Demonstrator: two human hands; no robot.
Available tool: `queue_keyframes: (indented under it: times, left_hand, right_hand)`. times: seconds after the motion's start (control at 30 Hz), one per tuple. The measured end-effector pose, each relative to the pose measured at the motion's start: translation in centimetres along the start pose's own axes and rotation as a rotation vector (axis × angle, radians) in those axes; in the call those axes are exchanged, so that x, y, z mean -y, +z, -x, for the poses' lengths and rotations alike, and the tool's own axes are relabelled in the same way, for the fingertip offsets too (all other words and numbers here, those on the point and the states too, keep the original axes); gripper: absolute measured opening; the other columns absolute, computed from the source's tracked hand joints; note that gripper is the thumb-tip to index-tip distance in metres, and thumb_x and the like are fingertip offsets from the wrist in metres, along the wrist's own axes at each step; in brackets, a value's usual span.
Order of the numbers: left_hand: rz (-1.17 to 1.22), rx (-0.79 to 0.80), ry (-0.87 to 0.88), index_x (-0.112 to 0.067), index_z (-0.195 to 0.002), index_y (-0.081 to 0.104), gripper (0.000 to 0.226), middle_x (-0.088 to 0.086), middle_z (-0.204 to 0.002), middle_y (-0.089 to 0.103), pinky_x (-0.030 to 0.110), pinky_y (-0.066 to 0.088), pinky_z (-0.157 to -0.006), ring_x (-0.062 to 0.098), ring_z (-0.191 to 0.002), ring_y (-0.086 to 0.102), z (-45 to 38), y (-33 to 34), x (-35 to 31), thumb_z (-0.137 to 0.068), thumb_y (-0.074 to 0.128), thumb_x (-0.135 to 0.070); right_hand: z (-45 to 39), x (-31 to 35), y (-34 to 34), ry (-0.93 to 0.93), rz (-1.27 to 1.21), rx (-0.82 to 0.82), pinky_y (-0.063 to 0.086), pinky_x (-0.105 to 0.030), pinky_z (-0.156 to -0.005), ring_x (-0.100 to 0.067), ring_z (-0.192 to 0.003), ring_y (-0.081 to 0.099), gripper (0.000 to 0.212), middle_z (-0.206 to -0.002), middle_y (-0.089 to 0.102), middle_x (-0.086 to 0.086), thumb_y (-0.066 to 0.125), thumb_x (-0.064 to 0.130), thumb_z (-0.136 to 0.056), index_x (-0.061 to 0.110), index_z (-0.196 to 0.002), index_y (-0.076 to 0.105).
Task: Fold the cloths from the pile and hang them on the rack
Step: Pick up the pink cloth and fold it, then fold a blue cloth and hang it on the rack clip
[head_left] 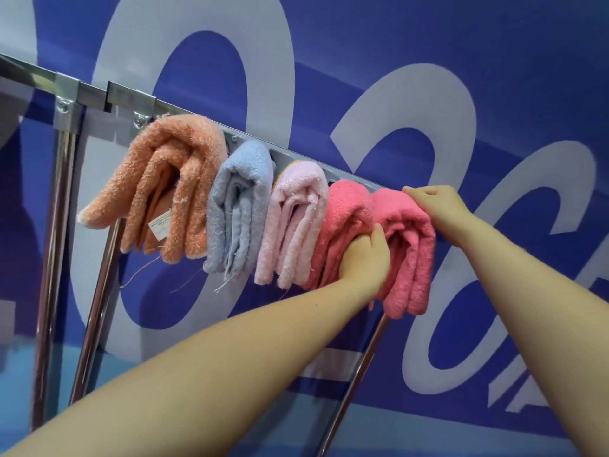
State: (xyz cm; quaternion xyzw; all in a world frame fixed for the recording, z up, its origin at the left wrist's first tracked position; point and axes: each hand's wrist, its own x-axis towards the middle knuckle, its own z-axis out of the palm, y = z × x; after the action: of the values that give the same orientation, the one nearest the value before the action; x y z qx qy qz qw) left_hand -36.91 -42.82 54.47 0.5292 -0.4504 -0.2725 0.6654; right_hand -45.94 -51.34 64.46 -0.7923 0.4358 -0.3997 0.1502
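Several folded cloths hang side by side over the metal rack bar (131, 95): an orange cloth (164, 183), a light blue cloth (239, 206), a pale pink cloth (293, 222), a coral pink cloth (346, 209) and, furthest right, a second coral pink cloth (412, 258). My left hand (365, 258) is tucked between the two coral cloths, its fingers curled into the folds of the left one. My right hand (438, 206) grips the top of the rightmost cloth where it bends over the bar. The pile is out of view.
The rack's chrome legs (52, 258) run down at the left, and another leg (359, 374) slants below the coral cloths. A blue wall banner (395, 61) with large white letters stands close behind the rack.
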Motion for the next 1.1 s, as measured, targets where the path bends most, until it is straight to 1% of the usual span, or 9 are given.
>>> queue_keyframes:
  times: [0.17, 0.3, 0.37, 0.47, 0.6, 0.73, 0.83, 0.93, 1.1]
  left_hand:
    - [0.021, 0.077, -0.048, -0.007, -0.120, 0.065, 0.070, 0.018, -0.121, 0.065, 0.045, 0.039, -0.107, 0.034, -0.117, 0.057, 0.9, 0.0, -0.6, -0.093, 0.021, -0.054]
    - [-0.035, 0.167, 0.039, -0.019, -0.150, 0.030, 0.047, 0.007, -0.152, 0.039, 0.033, 0.025, -0.114, 0.026, -0.138, 0.037, 4.3, -1.7, -2.3, -0.104, 0.029, -0.029]
    - [-0.034, 0.204, 0.120, -0.022, -0.152, 0.027, 0.049, -0.002, -0.151, 0.038, 0.026, 0.025, -0.110, 0.017, -0.138, 0.037, 5.8, -2.5, -2.1, -0.104, 0.034, -0.024]
    - [-0.057, 0.200, 0.180, -0.018, -0.138, 0.050, 0.038, -0.006, -0.134, 0.054, 0.021, 0.034, -0.102, 0.012, -0.123, 0.050, 7.9, -4.5, -1.6, -0.102, 0.039, -0.022]
    - [-0.018, 0.109, 0.094, -0.013, -0.089, 0.069, 0.030, -0.004, -0.083, 0.067, 0.020, 0.050, -0.070, 0.008, -0.071, 0.061, 10.8, -8.6, 0.6, -0.096, 0.040, -0.013]
    - [-0.029, 0.003, -0.077, -0.015, -0.064, 0.061, 0.036, -0.004, -0.061, 0.062, 0.026, 0.046, -0.062, 0.011, -0.054, 0.053, 13.5, -14.3, 6.1, -0.094, 0.041, -0.013]
    - [-0.098, -0.026, -0.248, -0.016, -0.064, 0.057, 0.036, -0.001, -0.063, 0.059, 0.023, 0.040, -0.056, 0.013, -0.053, 0.050, 15.6, -18.5, 12.4, -0.095, 0.040, -0.014]
    - [-0.167, -0.060, -0.417, -0.014, -0.065, 0.055, 0.037, 0.003, -0.064, 0.057, 0.019, 0.038, -0.049, 0.015, -0.053, 0.049, 18.1, -22.5, 19.2, -0.097, 0.037, -0.010]
    - [-0.355, -0.026, -0.716, -0.020, -0.066, 0.059, 0.034, 0.007, -0.073, 0.065, 0.040, 0.049, -0.075, 0.030, -0.070, 0.061, 23.2, -27.7, 32.9, -0.093, 0.038, -0.019]
  right_hand:
    - [2.5, -0.4, 0.2, 0.012, 0.041, 0.110, 0.042, -0.034, -0.100, -0.016, -0.104, 0.059, 0.041, -0.113, 0.064, 0.001, 0.038, 0.042, -0.100, 0.017, -0.114, 0.067]
    - [5.2, 0.3, 1.3, -0.009, 0.036, -0.023, 0.033, -0.039, -0.111, -0.020, -0.123, 0.050, 0.041, -0.133, 0.057, -0.003, 0.031, 0.035, -0.102, 0.017, -0.128, 0.058]
    - [6.9, 0.9, 1.7, -0.022, 0.015, -0.142, 0.033, -0.036, -0.111, -0.020, -0.127, 0.047, 0.040, -0.138, 0.052, -0.005, 0.034, 0.030, -0.102, 0.016, -0.134, 0.053]
    - [10.2, 2.2, 2.6, -0.089, -0.056, -0.321, 0.037, -0.035, -0.106, -0.018, -0.120, 0.050, 0.034, -0.131, 0.055, -0.005, 0.039, 0.024, -0.100, 0.016, -0.125, 0.059]
    - [15.6, 3.6, 6.0, -0.044, -0.382, -0.384, 0.049, -0.030, -0.071, -0.014, -0.079, 0.058, 0.025, -0.084, 0.064, 0.000, 0.042, 0.018, -0.091, 0.025, -0.083, 0.065]
    - [22.0, 2.8, 12.2, 0.142, -0.591, -0.238, 0.036, -0.018, -0.044, -0.007, -0.046, 0.044, 0.031, -0.055, 0.050, 0.001, 0.041, 0.001, -0.088, 0.015, -0.065, 0.057]
    - [27.7, -0.5, 19.4, 0.268, -0.483, -0.078, 0.033, -0.026, -0.048, -0.013, -0.049, 0.041, 0.026, -0.052, 0.046, 0.002, 0.042, 0.010, -0.083, 0.018, -0.061, 0.053]
    - [33.8, -4.7, 27.1, 0.238, -0.192, 0.260, 0.039, -0.032, -0.056, -0.017, -0.055, 0.047, 0.021, -0.054, 0.050, 0.004, 0.043, 0.024, -0.079, 0.021, -0.062, 0.055]
    - [41.7, -12.1, 37.2, 0.508, -0.038, 0.654, 0.041, -0.026, -0.060, -0.014, -0.059, 0.052, 0.033, -0.057, 0.054, 0.010, 0.050, 0.007, -0.087, 0.024, -0.060, 0.058]
